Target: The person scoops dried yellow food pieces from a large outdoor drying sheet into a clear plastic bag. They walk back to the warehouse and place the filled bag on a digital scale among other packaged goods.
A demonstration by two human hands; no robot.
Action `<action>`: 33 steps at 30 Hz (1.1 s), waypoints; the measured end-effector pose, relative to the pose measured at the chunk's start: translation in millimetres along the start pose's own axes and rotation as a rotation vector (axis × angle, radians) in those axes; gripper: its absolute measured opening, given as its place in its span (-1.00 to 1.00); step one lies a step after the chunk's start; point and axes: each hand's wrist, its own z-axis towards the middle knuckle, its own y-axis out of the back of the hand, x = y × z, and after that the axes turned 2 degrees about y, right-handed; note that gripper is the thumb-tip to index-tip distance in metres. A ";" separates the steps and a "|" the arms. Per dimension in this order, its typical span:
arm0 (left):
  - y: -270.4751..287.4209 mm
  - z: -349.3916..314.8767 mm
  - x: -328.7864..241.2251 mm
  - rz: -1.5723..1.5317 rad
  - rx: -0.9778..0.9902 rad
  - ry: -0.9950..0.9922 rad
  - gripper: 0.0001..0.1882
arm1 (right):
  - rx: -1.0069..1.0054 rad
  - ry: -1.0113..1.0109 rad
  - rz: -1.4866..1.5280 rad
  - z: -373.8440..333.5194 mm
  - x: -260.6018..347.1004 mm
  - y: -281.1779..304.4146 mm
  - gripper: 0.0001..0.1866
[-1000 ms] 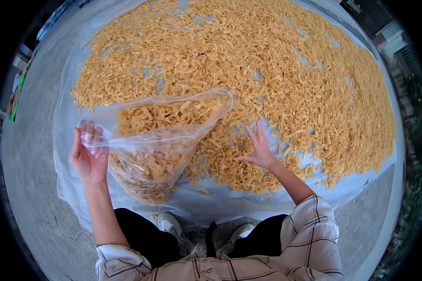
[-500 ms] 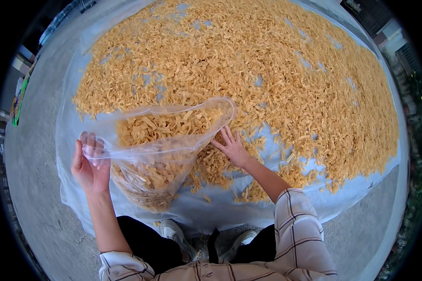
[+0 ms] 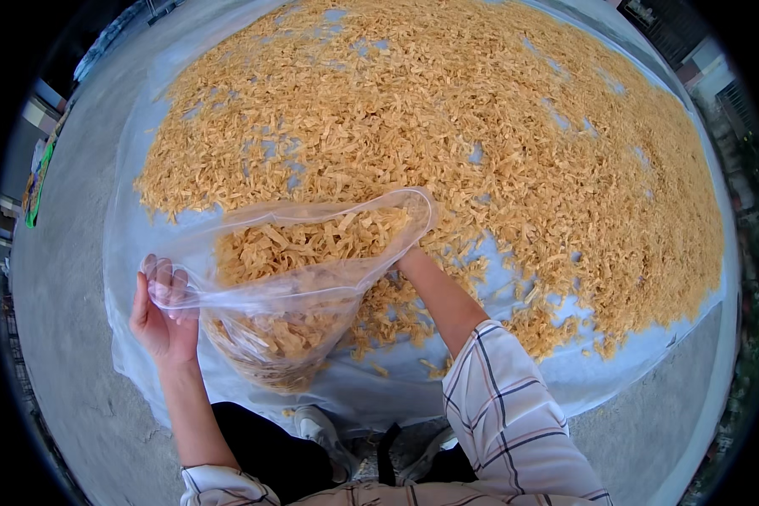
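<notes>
My left hand is closed on the left end of a clear plastic bag, the film stretched over its fingers. The bag's mouth gapes wide, and a heap of flat, curled yellow-tan strips fills much of it. At the bag's right end, my right hand reaches behind the film. Only the part near the wrist shows, so its fingers are hidden and I cannot tell whether they grip anything. Loose strips lie on the sheet under my right forearm.
A wide layer of the same strips covers a pale plastic sheet, with bare patches showing through. Concrete ground surrounds the sheet. My shoes stand at its near edge. A bright green item lies far left.
My right hand has slid forward behind the bag's right end, its spread fingers now out of sight. The left hand keeps its hold on the bag.
</notes>
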 end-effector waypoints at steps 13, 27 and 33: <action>4.7 -2.2 -0.9 0.084 -0.159 -0.021 -0.80 | -0.724 -0.727 0.394 -134.9 -139.2 12.1 0.01; -5.0 -3.2 0.5 0.108 -0.062 -0.007 -0.85 | -0.565 -0.543 0.198 -116.1 -125.5 4.4 -0.26; -20.3 -0.1 14.3 0.147 0.031 0.055 -0.88 | -0.764 -0.599 0.889 -145.7 -94.8 10.2 -0.34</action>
